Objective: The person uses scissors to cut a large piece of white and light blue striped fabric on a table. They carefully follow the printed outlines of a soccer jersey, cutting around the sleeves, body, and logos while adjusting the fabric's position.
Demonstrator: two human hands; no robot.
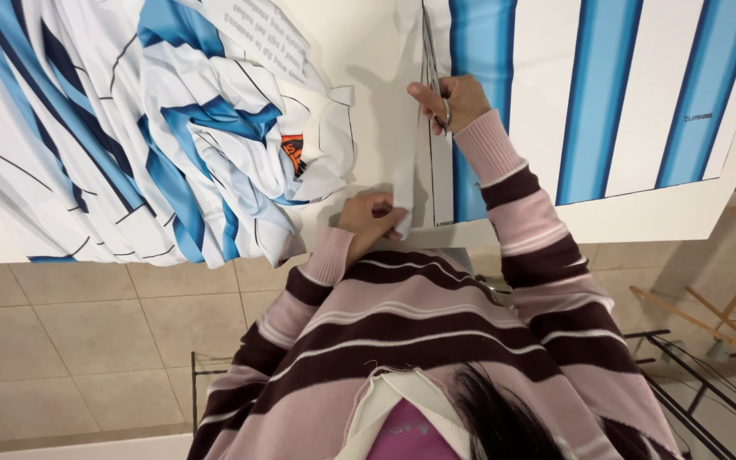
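Scissors (430, 64) sit closed into my right hand (453, 100), fingers through the handles, blades pointing away from me along the edge where the white margin meets the blue-and-white striped sheet (641, 94) spread on the white table (666, 223). My left hand (370, 217) pinches the near end of the narrow white strip (405, 170) being cut free, holding it down near the table edge. I judge the main risk is the cut wandering off the thin printed line: the strip hangs loose between my hands, and if my left hand lets it go slack or pulls it sideways, the blades could bite into the blue stripe or leave a ragged edge. My left fingers lie in line with the cut too, though well apart from the blades. To the left, a crumpled heap of cut pieces (189, 136) crowds the work and could snag the strip. I cannot tell how far the blades are open, since they show only as a thin dark sliver, and my sleeve (513, 213) hides part of the sheet's near edge. The sheet's far end is cut off by the frame.
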